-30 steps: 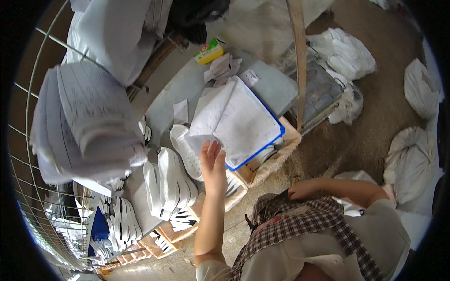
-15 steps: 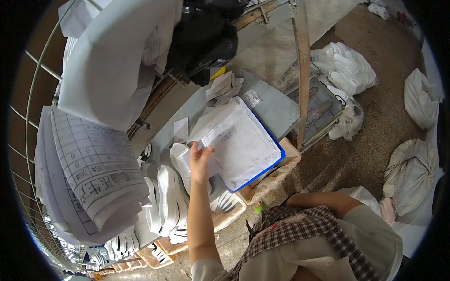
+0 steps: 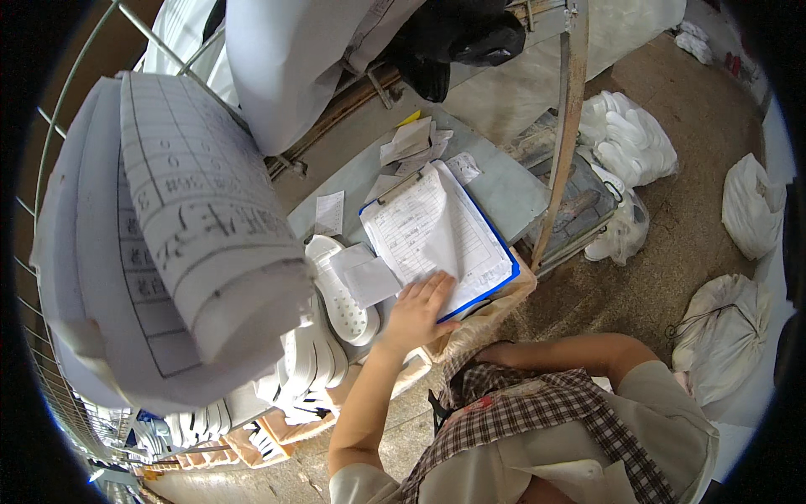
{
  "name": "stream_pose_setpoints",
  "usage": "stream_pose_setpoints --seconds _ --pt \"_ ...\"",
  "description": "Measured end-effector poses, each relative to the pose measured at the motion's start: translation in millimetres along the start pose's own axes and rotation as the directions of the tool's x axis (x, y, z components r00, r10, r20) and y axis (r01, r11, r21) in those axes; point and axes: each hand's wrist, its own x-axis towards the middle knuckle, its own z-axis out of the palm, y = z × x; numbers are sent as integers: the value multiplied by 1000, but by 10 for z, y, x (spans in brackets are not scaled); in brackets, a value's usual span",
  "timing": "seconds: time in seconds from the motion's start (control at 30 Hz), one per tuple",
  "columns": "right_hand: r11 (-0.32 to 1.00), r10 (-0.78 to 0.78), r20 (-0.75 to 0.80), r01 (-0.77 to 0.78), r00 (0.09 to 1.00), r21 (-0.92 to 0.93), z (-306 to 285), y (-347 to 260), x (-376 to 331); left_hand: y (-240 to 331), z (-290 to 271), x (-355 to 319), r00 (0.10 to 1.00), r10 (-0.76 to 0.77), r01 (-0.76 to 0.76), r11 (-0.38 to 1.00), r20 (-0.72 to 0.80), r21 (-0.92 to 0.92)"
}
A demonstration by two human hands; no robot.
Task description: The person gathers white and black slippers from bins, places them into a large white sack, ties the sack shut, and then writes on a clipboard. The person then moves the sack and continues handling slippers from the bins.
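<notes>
A blue clipboard (image 3: 514,270) lies tilted on the grey tabletop, holding printed form sheets (image 3: 411,235) under a metal clip at its upper left. My left hand (image 3: 421,309) rests on the lower edge of the sheets, fingers stretched out over the paper and thumb apart. The top sheet bulges in a fold above my fingertips. Beside the clipboard, small paper slips (image 3: 369,281) lie partly over a white perforated clog (image 3: 348,317). My right forearm (image 3: 554,354) bends across my body to the checked apron (image 3: 504,403), which hides the right hand.
Rolled form sheets (image 3: 210,235) hang on a wire rack at the left, close to view. White footwear pieces (image 3: 306,361) stand along the table edge above lined bins (image 3: 277,437). A rusty upright post (image 3: 564,126) rises beyond the clipboard. White bags (image 3: 726,328) sit on the floor at right.
My left hand has moved from the clipboard's left side down to its lower edge. The lifted sheet has come down onto the board, uncovering the clip. The view has shifted slightly.
</notes>
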Motion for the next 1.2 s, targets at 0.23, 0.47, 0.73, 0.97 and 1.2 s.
stream_pose_setpoints --seconds 0.23,0.47,0.73,0.97,1.2 --pt "774 122 -15 -104 992 -625 -799 -899 -1148 183 200 126 999 26 -20 978 -25 206" --pt "966 60 -277 15 959 259 -1549 -1119 -2299 328 307 118 999 -9 18 972 -38 233" --pt "649 -497 -585 722 640 239 -1860 -1052 -1622 432 308 397 992 -121 126 981 -43 145" --pt "342 -332 -691 765 642 546 -2397 -1248 -707 443 325 637 985 -155 141 975 72 173" --pt "520 -104 -780 702 617 486 -2544 -1434 114 368 377 649 982 -178 172 981 65 89"
